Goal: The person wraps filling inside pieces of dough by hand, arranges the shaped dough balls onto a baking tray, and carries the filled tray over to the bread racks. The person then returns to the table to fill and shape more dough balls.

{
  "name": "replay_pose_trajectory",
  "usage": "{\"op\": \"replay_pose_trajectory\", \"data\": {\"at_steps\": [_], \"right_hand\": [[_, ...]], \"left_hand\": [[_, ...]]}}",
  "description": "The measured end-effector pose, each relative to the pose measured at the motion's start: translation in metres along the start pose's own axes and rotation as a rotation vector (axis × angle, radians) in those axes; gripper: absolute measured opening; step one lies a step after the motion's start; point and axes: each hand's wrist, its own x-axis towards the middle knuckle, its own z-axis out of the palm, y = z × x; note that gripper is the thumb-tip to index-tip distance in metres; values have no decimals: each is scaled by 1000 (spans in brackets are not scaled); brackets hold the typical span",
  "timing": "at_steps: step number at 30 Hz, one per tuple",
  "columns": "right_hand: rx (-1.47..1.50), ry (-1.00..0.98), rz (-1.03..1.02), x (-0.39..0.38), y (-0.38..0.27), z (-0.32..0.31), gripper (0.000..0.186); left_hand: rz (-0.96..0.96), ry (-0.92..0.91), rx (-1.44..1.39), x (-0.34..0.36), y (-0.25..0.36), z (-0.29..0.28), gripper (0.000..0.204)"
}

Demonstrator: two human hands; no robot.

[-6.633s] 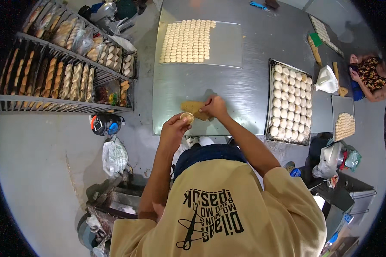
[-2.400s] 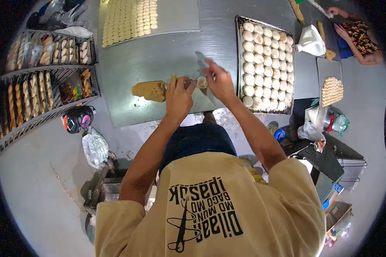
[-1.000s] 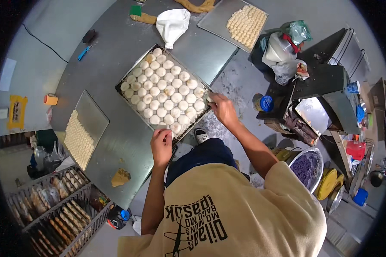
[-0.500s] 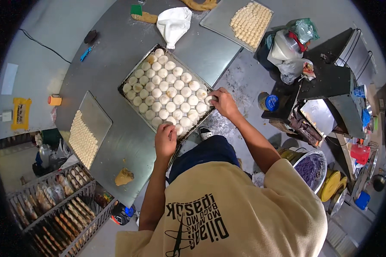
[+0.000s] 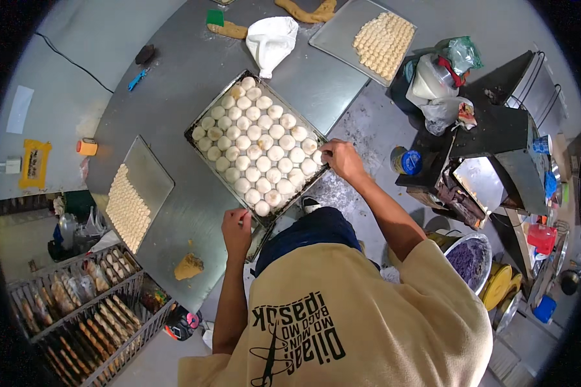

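Observation:
A dark-rimmed baking tray (image 5: 221,169) stands at an angle in front of me, filled with rows of round white dough balls (image 5: 265,143); a few have brownish marks. My right hand (image 5: 343,159) is closed at the tray's right corner, its fingers bent over the rim beside the last ball there. My left hand (image 5: 237,231) is curled in at the near-left edge, close to the nearest corner. Its fingertips are drawn together, and whether they grip the rim or a small thing is hidden.
Trays of small pale pieces lie left (image 5: 156,169) and far right (image 5: 332,40) on the metal table (image 5: 135,106). A white piping bag (image 5: 270,40) and a dough lump (image 5: 188,266) are there too. Crates of bread (image 5: 97,300) stand lower left, a purple-filled basin (image 5: 469,259) right.
My left hand has drawn back from over the near dough balls to the tray's edge, uncovering the nearest ball. My right hand has shifted slightly at the right corner. The view has shifted a little.

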Motion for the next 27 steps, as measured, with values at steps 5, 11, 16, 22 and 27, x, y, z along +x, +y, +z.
{"op": "replay_pose_trajectory", "data": {"at_steps": [5, 11, 16, 22, 27], "right_hand": [[195, 313, 199, -11, 1, 6, 23], [1299, -109, 792, -82, 20, 89, 26], [1282, -12, 930, -80, -25, 116, 30], [1569, 157, 778, -84, -56, 90, 24], [2026, -270, 675, -75, -66, 79, 62]], "left_hand": [[-427, 24, -236, -26, -51, 13, 20], [-817, -86, -886, -27, -40, 31, 23], [-806, -106, -852, -24, -39, 24, 23], [-891, -104, -1127, -26, 21, -3, 16], [-847, -245, -1234, -29, 54, -19, 13]]}}
